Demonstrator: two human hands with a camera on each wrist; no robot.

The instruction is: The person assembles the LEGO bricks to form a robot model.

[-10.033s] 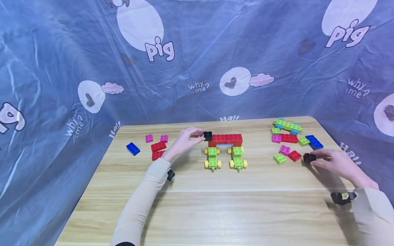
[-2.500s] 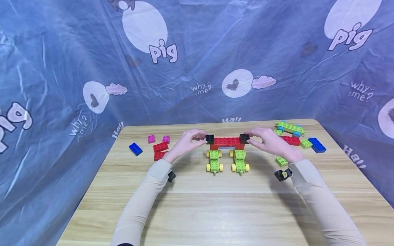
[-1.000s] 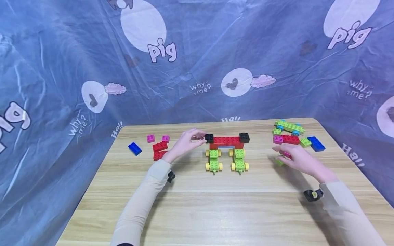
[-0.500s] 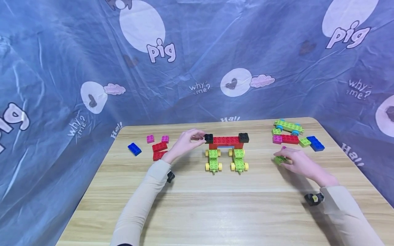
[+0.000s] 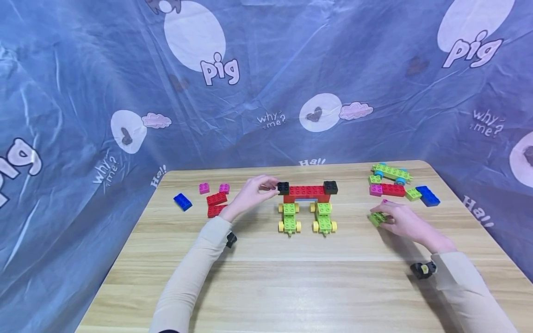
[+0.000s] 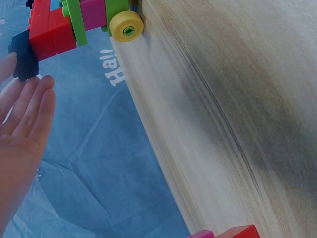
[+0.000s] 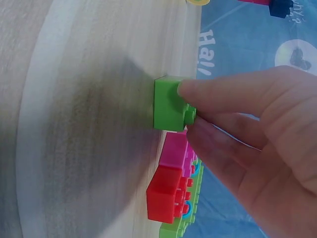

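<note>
A built model stands mid-table: a red beam (image 5: 306,190) raised over two green wheeled bases (image 5: 289,217) with yellow wheels. Black bricks sit at both ends of the beam, a left one (image 5: 283,188) and a right one (image 5: 331,187). My left hand (image 5: 252,194) pinches the left black brick between thumb and fingertips, as the left wrist view also shows. Over on the right, my right hand (image 5: 410,225) pinches a lime green 2x2 brick (image 7: 168,106) low over the table. A pink brick (image 5: 385,201) is mostly hidden behind the right fingers.
Left of the model lie a blue brick (image 5: 182,201), two pink bricks (image 5: 204,188) and two red bricks (image 5: 216,199). At the back right are a green base with blue wheels (image 5: 392,172), a red brick (image 5: 393,189), a blue brick (image 5: 430,196) and small green and pink bricks.
My right hand has brought a black brick to the beam's right end and let go. It has moved back right and taken hold of the green brick. My left hand stays at its black brick.
</note>
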